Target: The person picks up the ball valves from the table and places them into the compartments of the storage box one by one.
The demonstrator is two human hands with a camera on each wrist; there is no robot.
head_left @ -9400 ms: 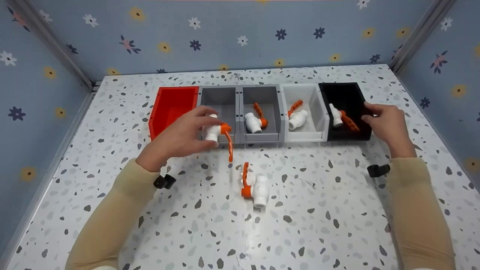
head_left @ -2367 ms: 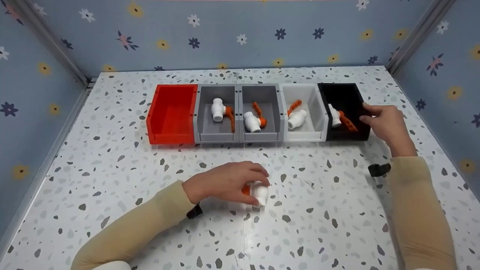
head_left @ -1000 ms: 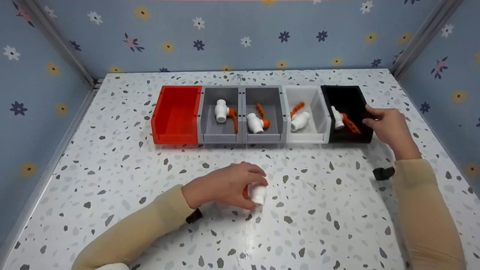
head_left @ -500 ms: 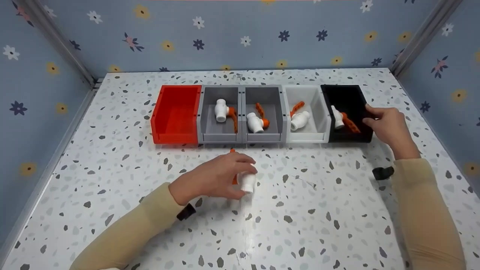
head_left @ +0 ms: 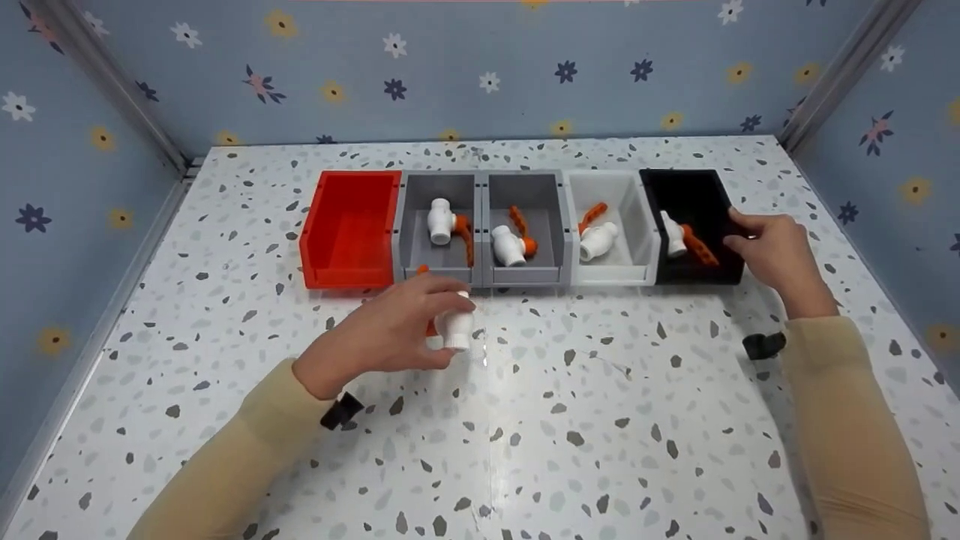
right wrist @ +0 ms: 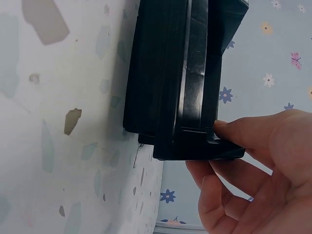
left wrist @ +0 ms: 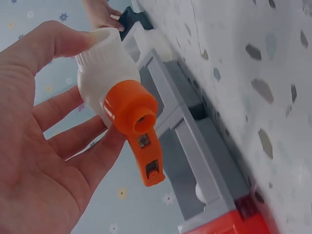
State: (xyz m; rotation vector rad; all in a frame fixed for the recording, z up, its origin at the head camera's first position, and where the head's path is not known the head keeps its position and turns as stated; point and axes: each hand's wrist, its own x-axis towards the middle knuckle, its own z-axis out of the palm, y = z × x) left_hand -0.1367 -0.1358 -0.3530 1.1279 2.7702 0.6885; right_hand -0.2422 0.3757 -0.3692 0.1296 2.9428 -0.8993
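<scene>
My left hand (head_left: 390, 322) pinches a white ball valve (head_left: 456, 324) by its two ends, above the table in front of the left grey bin (head_left: 439, 276). In the left wrist view the valve's orange handle (left wrist: 145, 151) points away from the palm. At the far right my right hand (head_left: 780, 251) grips the side wall of the black bin (head_left: 701, 271); the right wrist view has thumb and fingers on either side of its rim (right wrist: 226, 146). One ball valve lies in each of the left grey bin, the right grey bin (head_left: 521, 276), the white bin (head_left: 611, 274) and the black bin.
A red bin (head_left: 351, 277) with nothing in it stands at the left end of the joined row. Speckled table (head_left: 570, 465) spreads in front of the bins. Blue flowered panels (head_left: 480, 45) close off the back and both sides.
My left hand first let go of a ball valve in the left grey bin. It then took the one on the table and carried it up and left. My right hand stayed on the black bin.
</scene>
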